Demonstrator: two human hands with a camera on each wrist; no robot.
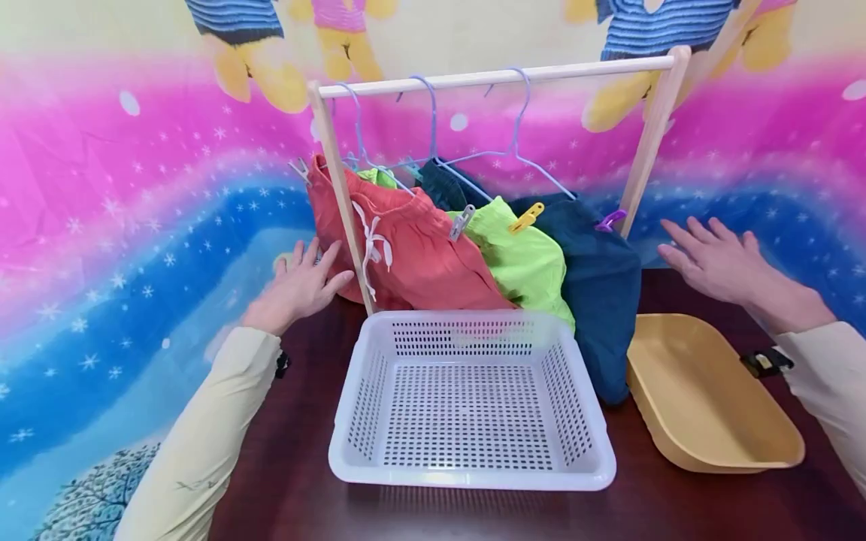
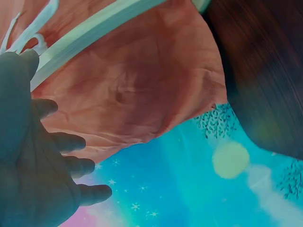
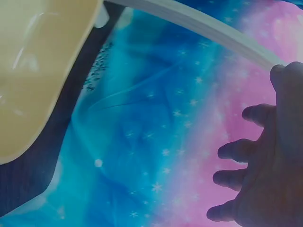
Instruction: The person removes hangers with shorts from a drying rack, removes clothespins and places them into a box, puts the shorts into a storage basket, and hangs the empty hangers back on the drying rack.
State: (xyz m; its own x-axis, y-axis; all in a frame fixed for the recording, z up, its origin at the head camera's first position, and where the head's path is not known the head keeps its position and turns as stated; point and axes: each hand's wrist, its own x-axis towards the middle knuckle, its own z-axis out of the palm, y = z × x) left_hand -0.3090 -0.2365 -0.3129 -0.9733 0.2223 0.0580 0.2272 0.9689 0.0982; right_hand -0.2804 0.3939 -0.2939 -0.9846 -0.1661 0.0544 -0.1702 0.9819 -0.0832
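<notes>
A wooden rack [image 1: 575, 71] carries three lilac hangers [image 1: 434, 124] with clothes on them. Red shorts [image 1: 426, 255] with white drawstrings hang at the left, a lime green garment [image 1: 524, 259] in the middle, and a dark navy garment [image 1: 602, 293] at the right. Grey [image 1: 463, 222], yellow [image 1: 527, 218] and purple [image 1: 611, 220] clips sit along their tops. My left hand [image 1: 298, 289], fingers spread and holding nothing, is beside the rack's left post, close to the red shorts. Out past the right post, my right hand [image 1: 727, 263] is likewise spread with nothing in it.
In front of the rack stands a white perforated basket [image 1: 473, 478] with nothing in it. A tan tub [image 1: 710, 398] lies to its right, below my right hand. Both rest on a dark wooden table [image 1: 291, 466]. A colourful printed cloth [image 1: 122, 248] covers the wall behind.
</notes>
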